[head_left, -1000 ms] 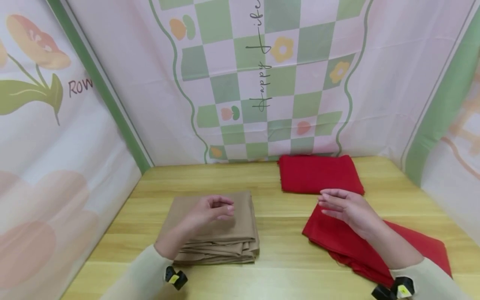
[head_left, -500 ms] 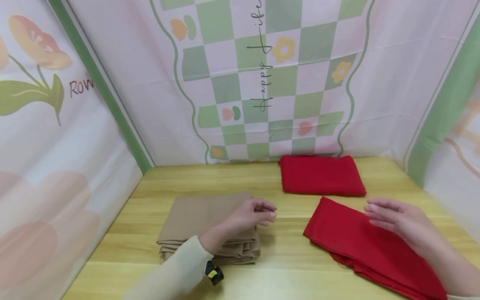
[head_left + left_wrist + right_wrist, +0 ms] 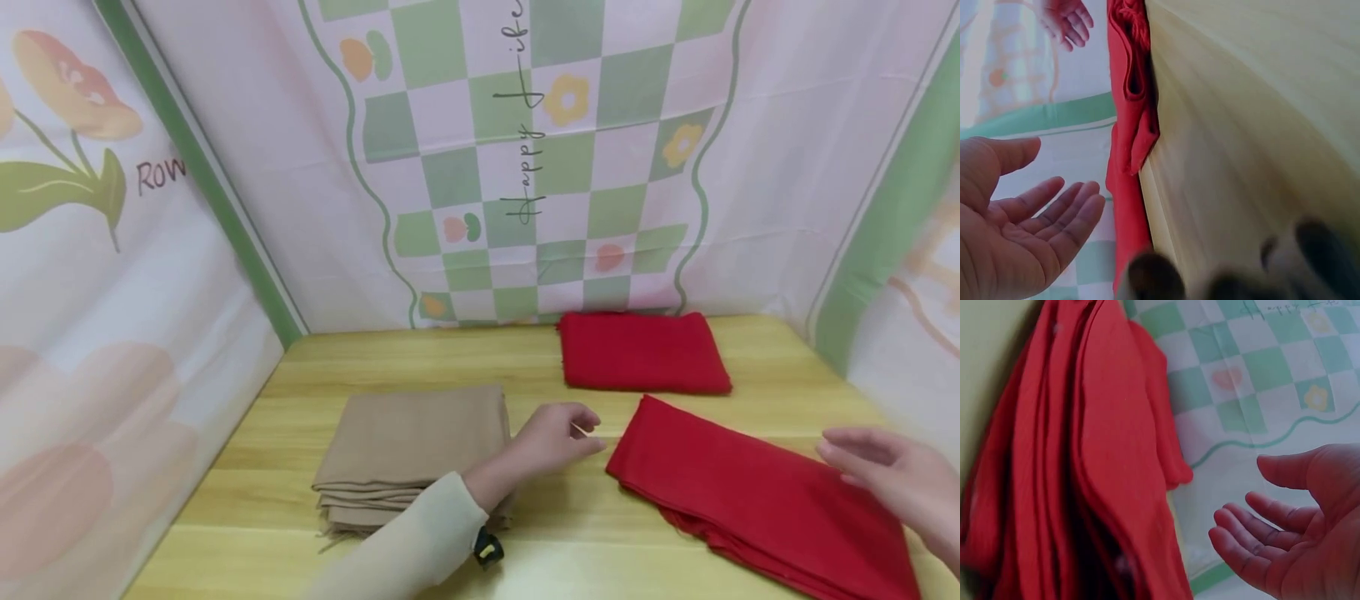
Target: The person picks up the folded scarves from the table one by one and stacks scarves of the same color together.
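A folded red cloth (image 3: 757, 492) lies slantwise at the right front of the table, its layered edges facing the right wrist view. Left of its near corner hovers my left hand (image 3: 558, 437), fingers loosely bent and nothing in them; the left wrist view shows its palm (image 3: 1029, 244) with thumb and fingers apart. My right hand (image 3: 896, 475) is over the cloth's right end, also holding nothing, thumb spread from the fingers in the right wrist view. A stack of folded tan cloth (image 3: 416, 437) sits on the left, partly hidden by my left forearm.
Another folded red cloth (image 3: 643, 352) lies flat at the back of the wooden table (image 3: 300, 433). Printed fabric walls (image 3: 525, 275) enclose the table at the back and both sides.
Both hands have moved to the right: the left from above the tan stack to beside the front red cloth, the right toward that cloth's far right end. The cloths have stayed about where they were.
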Demonstrator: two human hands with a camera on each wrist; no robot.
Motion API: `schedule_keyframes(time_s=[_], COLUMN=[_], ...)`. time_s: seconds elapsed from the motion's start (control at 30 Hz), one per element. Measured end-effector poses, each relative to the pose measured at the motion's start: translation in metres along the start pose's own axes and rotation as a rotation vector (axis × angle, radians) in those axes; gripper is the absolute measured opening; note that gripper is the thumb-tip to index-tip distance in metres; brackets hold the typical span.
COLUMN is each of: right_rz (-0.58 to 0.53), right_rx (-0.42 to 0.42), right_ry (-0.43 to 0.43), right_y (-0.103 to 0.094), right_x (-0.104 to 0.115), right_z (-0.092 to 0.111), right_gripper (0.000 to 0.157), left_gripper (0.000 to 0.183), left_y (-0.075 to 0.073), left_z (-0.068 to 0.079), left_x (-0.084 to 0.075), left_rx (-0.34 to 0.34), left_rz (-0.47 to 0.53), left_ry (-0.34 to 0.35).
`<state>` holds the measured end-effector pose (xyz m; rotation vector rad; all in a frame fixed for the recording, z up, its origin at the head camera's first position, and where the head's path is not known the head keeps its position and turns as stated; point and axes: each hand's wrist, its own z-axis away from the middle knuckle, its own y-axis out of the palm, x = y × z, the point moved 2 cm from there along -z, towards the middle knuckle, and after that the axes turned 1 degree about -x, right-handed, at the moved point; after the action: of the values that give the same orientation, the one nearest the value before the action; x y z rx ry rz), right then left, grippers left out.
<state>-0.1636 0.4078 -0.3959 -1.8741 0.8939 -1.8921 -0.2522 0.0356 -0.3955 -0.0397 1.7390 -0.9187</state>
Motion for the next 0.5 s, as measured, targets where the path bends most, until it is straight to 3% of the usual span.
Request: schedule_keyframes(time_s=[0.1,0.3,0.5], right_rz=[0.149,0.263,0.298], right_rx=[-0.044,-0.152,-0.156], right_ry=[-0.007,-0.081,-0.088], right_y=[-0.002,-0.003,-0.005], right_x=[-0.004,-0.013,-0.024], right_z=[0.000,0.003,0.003], right_gripper=[0.056,0.048,0.051], left_gripper=[0.030,0.035,0.038], left_y=[0.008,0.022,0.032], left_z=[-0.006,-0.021,-0.031], left_x=[-0.003,-0.004,-0.009], left_rx=[-0.006,-0.033,-0.031], left_rz=[-0.092,-0.320,-0.453], left_ry=[-0.001,-0.007,-0.063])
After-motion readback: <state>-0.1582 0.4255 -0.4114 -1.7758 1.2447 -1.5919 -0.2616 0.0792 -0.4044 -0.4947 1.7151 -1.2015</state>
